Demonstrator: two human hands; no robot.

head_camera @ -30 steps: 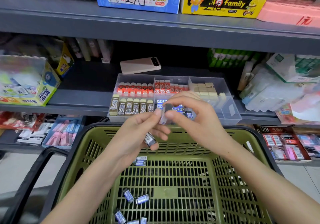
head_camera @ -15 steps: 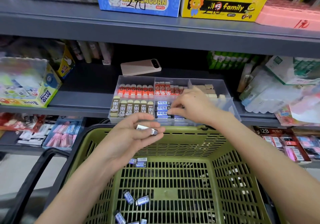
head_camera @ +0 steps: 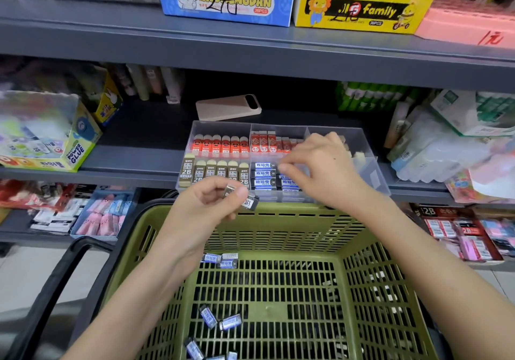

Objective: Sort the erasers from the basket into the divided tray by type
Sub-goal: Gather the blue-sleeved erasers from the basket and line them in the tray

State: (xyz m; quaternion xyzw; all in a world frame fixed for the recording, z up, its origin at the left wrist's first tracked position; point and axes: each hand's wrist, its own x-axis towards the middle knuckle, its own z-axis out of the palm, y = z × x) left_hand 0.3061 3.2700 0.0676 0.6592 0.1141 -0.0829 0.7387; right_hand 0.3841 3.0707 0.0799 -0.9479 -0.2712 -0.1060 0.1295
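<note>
Head view: sorting is well along but not finished.
The divided tray (head_camera: 372, 161) on the shelf already holds neat rows: red sleeves at the back, 2B erasers (head_camera: 211, 174) front left, blue-sleeved erasers (head_camera: 263, 176) front middle. The right hand (head_camera: 320, 167) reaches over that blue compartment; its fingertips are blurred, so I cannot tell whether it pinches anything. The left hand (head_camera: 206, 206) grips one dark eraser (head_camera: 250, 202) above the basket (head_camera: 278, 230). Several loose erasers (head_camera: 220, 321) lie on the basket floor, so a fair share probably remains.
</note>
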